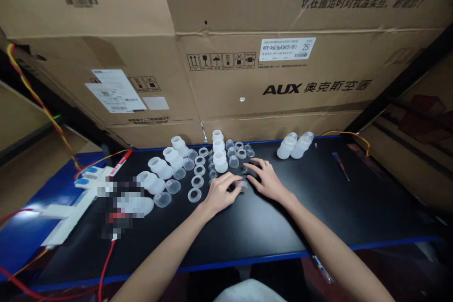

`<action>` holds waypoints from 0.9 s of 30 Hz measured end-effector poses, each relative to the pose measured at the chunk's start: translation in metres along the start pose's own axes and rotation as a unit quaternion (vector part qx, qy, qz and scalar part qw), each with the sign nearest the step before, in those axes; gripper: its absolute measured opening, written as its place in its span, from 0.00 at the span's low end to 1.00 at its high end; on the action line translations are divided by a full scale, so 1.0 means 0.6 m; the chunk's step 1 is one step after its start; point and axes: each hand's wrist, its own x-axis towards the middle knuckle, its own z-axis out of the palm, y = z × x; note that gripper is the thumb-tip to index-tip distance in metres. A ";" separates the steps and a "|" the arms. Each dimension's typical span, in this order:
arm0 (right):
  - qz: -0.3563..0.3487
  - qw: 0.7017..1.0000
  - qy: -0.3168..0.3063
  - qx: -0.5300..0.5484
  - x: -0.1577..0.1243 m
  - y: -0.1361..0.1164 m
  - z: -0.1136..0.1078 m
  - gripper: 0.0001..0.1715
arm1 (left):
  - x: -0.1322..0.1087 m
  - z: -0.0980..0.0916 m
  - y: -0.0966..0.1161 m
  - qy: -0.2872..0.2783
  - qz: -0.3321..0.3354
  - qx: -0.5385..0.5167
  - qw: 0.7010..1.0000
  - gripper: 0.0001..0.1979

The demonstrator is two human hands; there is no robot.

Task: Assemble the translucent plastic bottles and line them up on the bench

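Observation:
Both my hands meet at the middle of a black table (318, 207). My left hand (220, 192) pinches a small translucent plastic cap (242, 184) with its fingertips. My right hand (266, 179) lies flat beside it, fingers spread, touching the same small cap and partly covering a dark part. Just beyond the hands lie rows of translucent rings (194, 194), small clear cups (233, 161) and white bottle-shaped silicone pieces (220, 160). More of these white pieces (161, 168) run in a diagonal row to the left.
Two white pieces (296, 145) lie at the back right. A small red screwdriver (340, 165) rests further right. Large cardboard boxes (283, 80) wall off the table's back. White power strips (71, 212) and red and yellow wires (106, 255) crowd the left edge.

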 end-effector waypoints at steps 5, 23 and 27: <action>0.019 1.000 0.000 -0.004 0.006 -0.007 -0.008 0.10 | 0.007 -0.004 0.013 0.029 -0.109 -0.072 0.991 0.07; 0.151 0.877 0.014 0.456 0.010 -0.049 -0.012 0.23 | 0.009 0.013 0.018 0.051 -0.284 -0.405 0.868 0.22; 0.144 0.879 -0.003 0.454 0.004 -0.056 -0.002 0.23 | 0.003 0.019 0.014 0.083 -0.221 -0.412 0.880 0.26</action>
